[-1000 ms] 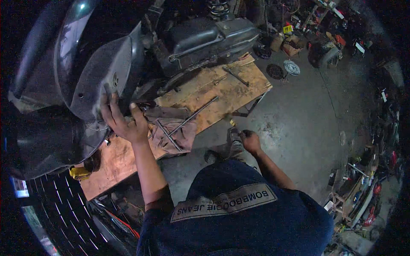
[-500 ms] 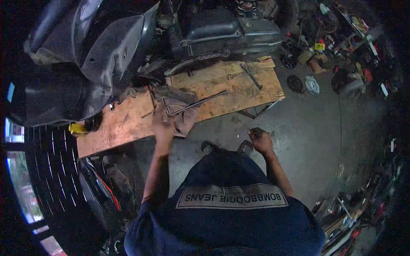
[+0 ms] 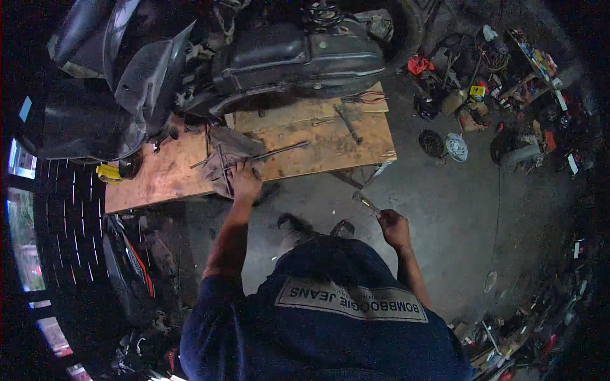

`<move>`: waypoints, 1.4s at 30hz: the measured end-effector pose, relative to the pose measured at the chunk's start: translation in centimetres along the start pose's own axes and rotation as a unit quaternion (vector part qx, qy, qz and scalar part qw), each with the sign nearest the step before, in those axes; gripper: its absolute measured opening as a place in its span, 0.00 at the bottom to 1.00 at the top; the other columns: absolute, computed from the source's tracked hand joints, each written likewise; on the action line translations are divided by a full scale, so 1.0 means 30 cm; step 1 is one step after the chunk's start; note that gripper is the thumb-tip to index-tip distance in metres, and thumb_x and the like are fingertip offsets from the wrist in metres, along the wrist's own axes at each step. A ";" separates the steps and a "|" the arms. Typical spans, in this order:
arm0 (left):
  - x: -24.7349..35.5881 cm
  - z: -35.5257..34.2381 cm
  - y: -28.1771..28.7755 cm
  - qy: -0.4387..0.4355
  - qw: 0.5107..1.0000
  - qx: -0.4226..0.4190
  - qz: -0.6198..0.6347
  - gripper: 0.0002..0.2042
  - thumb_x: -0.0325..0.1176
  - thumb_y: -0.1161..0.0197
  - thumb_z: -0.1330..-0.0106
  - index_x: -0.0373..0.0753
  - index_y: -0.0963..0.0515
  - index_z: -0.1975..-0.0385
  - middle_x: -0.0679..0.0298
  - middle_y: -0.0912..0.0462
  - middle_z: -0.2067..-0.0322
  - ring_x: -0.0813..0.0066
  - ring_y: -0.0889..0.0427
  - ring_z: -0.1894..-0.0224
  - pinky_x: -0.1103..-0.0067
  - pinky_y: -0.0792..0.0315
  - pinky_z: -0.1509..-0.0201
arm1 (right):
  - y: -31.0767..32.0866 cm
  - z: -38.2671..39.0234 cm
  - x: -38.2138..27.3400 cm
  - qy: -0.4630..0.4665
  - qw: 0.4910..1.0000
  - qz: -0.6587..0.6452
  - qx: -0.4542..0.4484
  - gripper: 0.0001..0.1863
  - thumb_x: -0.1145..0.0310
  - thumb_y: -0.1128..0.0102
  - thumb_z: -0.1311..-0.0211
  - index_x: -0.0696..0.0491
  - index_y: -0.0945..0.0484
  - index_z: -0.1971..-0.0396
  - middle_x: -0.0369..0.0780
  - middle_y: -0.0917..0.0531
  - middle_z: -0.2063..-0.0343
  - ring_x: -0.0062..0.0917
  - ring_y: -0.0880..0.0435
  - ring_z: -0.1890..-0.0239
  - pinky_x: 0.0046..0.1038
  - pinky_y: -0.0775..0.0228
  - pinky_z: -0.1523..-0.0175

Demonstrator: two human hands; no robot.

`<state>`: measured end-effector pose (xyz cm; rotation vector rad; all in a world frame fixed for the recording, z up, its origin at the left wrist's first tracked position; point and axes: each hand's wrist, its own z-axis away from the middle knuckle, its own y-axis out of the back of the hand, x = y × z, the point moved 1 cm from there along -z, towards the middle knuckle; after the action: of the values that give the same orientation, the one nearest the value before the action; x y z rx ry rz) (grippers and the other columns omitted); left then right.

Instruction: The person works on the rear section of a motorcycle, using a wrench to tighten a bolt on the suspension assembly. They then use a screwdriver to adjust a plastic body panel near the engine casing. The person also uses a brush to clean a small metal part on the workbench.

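A T-handle wrench [image 3: 283,150] lies across a crumpled greyish-brown rag [image 3: 219,143] on a wooden plank bench. My left hand [image 3: 244,182] is at the rag's near right side, its fingers curled down on the cloth next to the wrench; the fingertips are partly hidden. Out over the floor, right of the bench's near edge, my right hand [image 3: 394,230] is closed around the end of a slim tool [image 3: 366,202] with a yellowish part. The tool points up and left, and its exact kind is too small to make out.
A dark scooter [image 3: 286,57] stands beyond the wooden bench [image 3: 171,171]. Pliers [image 3: 368,98] and a dark metal bar [image 3: 347,123] lie on the bench's right part. A yellow object [image 3: 110,173] sits at its left end. Round parts [image 3: 456,147] and clutter lie on the floor at right.
The whole view has shifted, with the bench now further left. My left hand has moved to the right side of the rag. The right hand still holds the slim tool, now angled differently.
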<state>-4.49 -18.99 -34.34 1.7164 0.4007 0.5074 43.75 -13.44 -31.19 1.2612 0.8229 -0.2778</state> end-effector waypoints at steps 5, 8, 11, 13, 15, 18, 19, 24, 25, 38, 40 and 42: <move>0.015 -0.043 -0.002 0.035 0.999 0.005 0.028 0.21 0.48 0.43 0.38 0.45 0.21 0.49 0.54 0.31 0.38 0.44 0.38 0.34 0.46 0.40 0.37 | 0.114 0.055 0.010 -0.090 0.995 0.033 -0.037 0.16 0.57 0.38 0.36 0.56 0.17 0.63 0.48 0.14 0.66 0.45 0.15 0.62 0.37 0.24 0.58; -0.049 -0.121 -0.044 -0.034 0.994 -0.074 0.072 0.21 0.47 0.42 0.38 0.46 0.22 0.46 0.55 0.33 0.35 0.44 0.40 0.32 0.44 0.42 0.36 | 0.125 0.078 0.036 -0.119 0.991 0.054 -0.025 0.16 0.56 0.39 0.36 0.56 0.17 0.64 0.49 0.14 0.67 0.46 0.15 0.61 0.38 0.24 0.57; -0.082 -0.172 -0.086 -0.045 0.984 -0.168 0.035 0.24 0.47 0.44 0.36 0.45 0.26 0.42 0.55 0.35 0.34 0.48 0.42 0.31 0.44 0.46 0.33 | 0.116 0.076 0.065 -0.095 0.994 0.040 -0.020 0.16 0.56 0.40 0.35 0.55 0.17 0.63 0.49 0.15 0.66 0.45 0.15 0.60 0.38 0.24 0.56; -0.103 -0.194 -0.109 -0.029 0.971 -0.237 -0.019 0.26 0.47 0.45 0.36 0.45 0.29 0.39 0.55 0.37 0.32 0.50 0.43 0.29 0.45 0.49 0.31 | 0.074 0.068 0.081 -0.077 0.997 0.021 0.013 0.15 0.58 0.41 0.34 0.55 0.17 0.63 0.49 0.15 0.65 0.45 0.15 0.59 0.38 0.25 0.55; -0.116 -0.213 -0.126 -0.033 0.963 -0.265 -0.046 0.28 0.47 0.47 0.35 0.44 0.32 0.36 0.56 0.38 0.31 0.52 0.44 0.28 0.45 0.51 0.29 | 0.060 0.057 0.048 -0.063 0.998 0.008 0.027 0.15 0.59 0.41 0.34 0.56 0.17 0.62 0.50 0.15 0.64 0.45 0.15 0.59 0.37 0.25 0.55; -0.111 -0.223 -0.111 -0.063 0.964 -0.248 -0.077 0.29 0.48 0.48 0.34 0.43 0.34 0.34 0.53 0.39 0.31 0.53 0.45 0.28 0.46 0.54 0.28 | -0.005 0.034 -0.025 -0.062 0.997 -0.021 0.028 0.15 0.59 0.40 0.34 0.57 0.17 0.62 0.50 0.15 0.64 0.45 0.15 0.60 0.36 0.25 0.56; -0.101 -0.210 -0.090 -0.073 0.964 -0.238 -0.090 0.29 0.48 0.48 0.33 0.42 0.34 0.34 0.52 0.39 0.32 0.52 0.44 0.28 0.46 0.54 0.28 | -0.037 0.030 -0.041 -0.075 0.996 -0.039 0.029 0.16 0.58 0.40 0.34 0.58 0.18 0.62 0.50 0.15 0.64 0.45 0.16 0.60 0.36 0.25 0.56; -0.098 -0.198 0.057 -0.107 0.974 -0.191 -0.062 0.30 0.46 0.46 0.35 0.38 0.36 0.35 0.48 0.37 0.34 0.47 0.39 0.32 0.51 0.49 0.29 | -0.126 -0.011 -0.078 -0.030 0.999 0.002 -0.010 0.16 0.57 0.39 0.34 0.57 0.18 0.64 0.50 0.15 0.64 0.46 0.16 0.61 0.37 0.25 0.57; -0.146 -0.205 0.036 -0.147 0.971 -0.177 -0.059 0.32 0.45 0.45 0.37 0.38 0.39 0.33 0.47 0.37 0.34 0.46 0.40 0.31 0.52 0.46 0.29 | -0.132 -0.012 -0.081 -0.037 0.999 -0.005 -0.010 0.16 0.57 0.40 0.34 0.57 0.18 0.64 0.50 0.15 0.64 0.46 0.16 0.61 0.37 0.24 0.57; 0.019 -0.220 0.177 -0.152 0.937 -0.309 -0.057 0.31 0.37 0.54 0.31 0.22 0.47 0.34 0.36 0.24 0.49 0.46 0.25 0.43 0.59 0.42 0.29 | -0.122 -0.110 -0.141 -0.018 1.000 0.006 0.014 0.15 0.59 0.41 0.33 0.57 0.17 0.65 0.47 0.15 0.66 0.44 0.15 0.63 0.36 0.24 0.59; 0.005 -0.238 0.112 -0.111 0.943 -0.311 0.032 0.30 0.38 0.57 0.30 0.21 0.48 0.33 0.35 0.24 0.49 0.47 0.24 0.44 0.60 0.42 0.29 | -0.120 -0.106 -0.152 -0.017 1.000 0.014 0.009 0.14 0.60 0.41 0.33 0.57 0.17 0.65 0.48 0.15 0.66 0.44 0.15 0.63 0.36 0.24 0.59; 0.043 -0.261 0.143 -0.103 0.948 -0.300 0.024 0.29 0.37 0.57 0.30 0.22 0.46 0.34 0.35 0.25 0.48 0.47 0.24 0.44 0.60 0.41 0.30 | -0.121 -0.098 -0.147 -0.017 0.999 0.026 0.004 0.14 0.60 0.42 0.33 0.57 0.17 0.64 0.48 0.15 0.66 0.44 0.15 0.63 0.36 0.24 0.59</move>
<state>-7.65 -12.70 -28.71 1.1711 0.0382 0.4234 37.34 -12.95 -31.04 1.2808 0.7587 -0.2600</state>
